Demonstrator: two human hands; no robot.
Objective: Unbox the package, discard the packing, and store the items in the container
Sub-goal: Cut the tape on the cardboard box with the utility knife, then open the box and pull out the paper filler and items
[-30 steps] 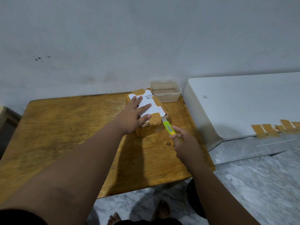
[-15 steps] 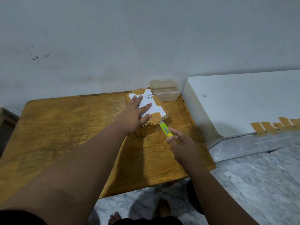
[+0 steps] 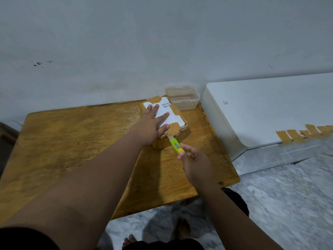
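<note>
A small cardboard package, with a white label and brown tape patches, lies near the far right corner of the wooden table. My left hand rests flat on its top, fingers spread. My right hand grips a green and yellow utility knife, whose blade tip touches the package's near edge just under a tape patch. A clear plastic container with its lid on stands right behind the package, against the wall.
A large white box with brown tape strips lies on the marble floor right of the table. A grey wall runs behind. My bare feet show below the table's near edge.
My right hand has slid the knife leftward along the package's near edge, from the right corner to under the tape patch. My left hand has stayed pressed on the top.
</note>
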